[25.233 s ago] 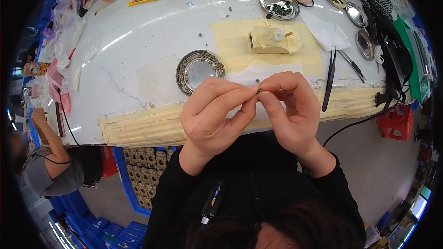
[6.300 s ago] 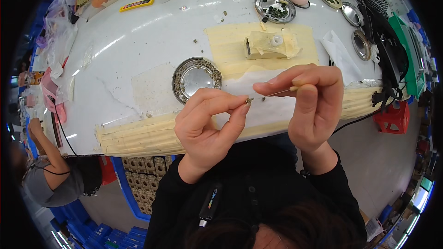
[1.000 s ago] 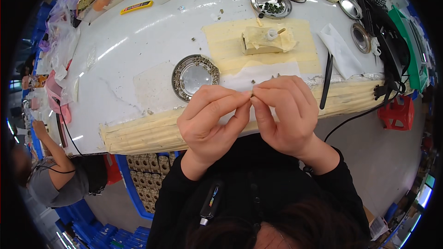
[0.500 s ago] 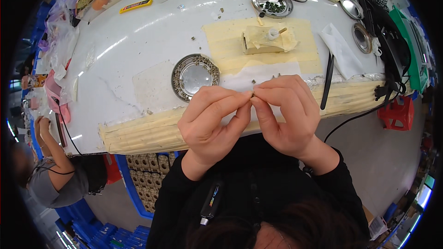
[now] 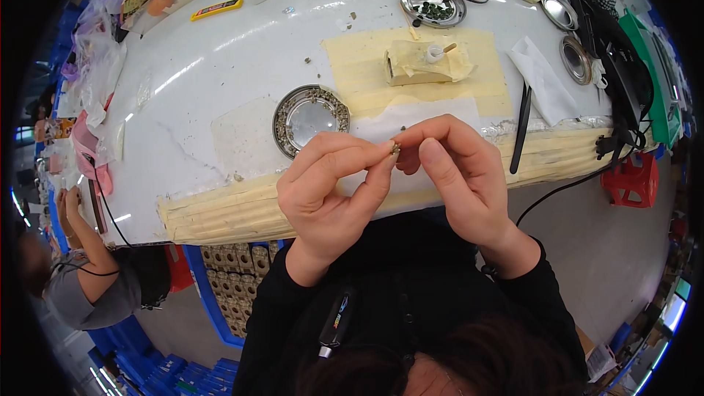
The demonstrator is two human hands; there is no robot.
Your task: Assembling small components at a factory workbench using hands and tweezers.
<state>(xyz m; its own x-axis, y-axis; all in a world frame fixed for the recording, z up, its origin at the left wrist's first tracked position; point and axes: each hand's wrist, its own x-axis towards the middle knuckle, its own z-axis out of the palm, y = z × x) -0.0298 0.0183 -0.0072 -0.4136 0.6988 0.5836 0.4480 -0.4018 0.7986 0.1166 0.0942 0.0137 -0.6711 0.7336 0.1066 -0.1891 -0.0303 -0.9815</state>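
My left hand (image 5: pixel 334 187) pinches a tiny grey-brown piece (image 5: pixel 395 149) between thumb and forefinger, above the front edge of the table. Its exact kind is too small to make out. Close on the other side is my right hand (image 5: pixel 462 180), with the thumb lifted away from the other fingers. Its forefinger tip reaches the piece or nearly so; I cannot tell whether they touch. Just left of my hands stands a round metal dish (image 5: pixel 309 121) with many similar small pieces around its rim. One more loose bit (image 5: pixel 403 129) lies beyond my fingers.
A tape-covered block (image 5: pixel 422 66) with a small white cup rests on yellow paper. Black tweezers (image 5: pixel 521 128) lie on a white cloth (image 5: pixel 543 84) at right. A metal plate (image 5: pixel 433 4) of dark green pieces sits farther back. Another person (image 5: pixel 92 282) works at far left.
My right thumb has lifted away from the pinch, and the right fingers have spread. The small piece now shows at my left fingertips, which have shifted slightly left.
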